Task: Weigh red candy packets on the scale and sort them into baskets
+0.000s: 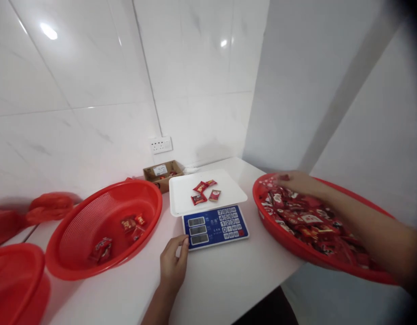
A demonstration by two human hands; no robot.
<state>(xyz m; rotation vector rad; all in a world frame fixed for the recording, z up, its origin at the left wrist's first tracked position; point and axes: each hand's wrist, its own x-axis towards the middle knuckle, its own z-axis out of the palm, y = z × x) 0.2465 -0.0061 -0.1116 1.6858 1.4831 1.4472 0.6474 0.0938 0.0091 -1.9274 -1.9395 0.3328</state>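
A blue electronic scale [215,225] with a white tray [184,198] stands in the middle of the white counter; several red snack packets [205,192] lie on the tray. My left hand [173,264] rests on the counter with loosely curled fingers touching the scale's front left corner, holding nothing. My right hand [293,181] reaches into the red basket [279,237] on the right, which is heaped with red packets [306,221]; its fingers are blurred and lie over the packets.
A red mesh basket [76,266] on the left holds several packets [130,225]. Another red basin [12,280] and a red plastic bag [49,205] sit far left. A small cardboard box [163,174] stands by the wall below a socket [160,145].
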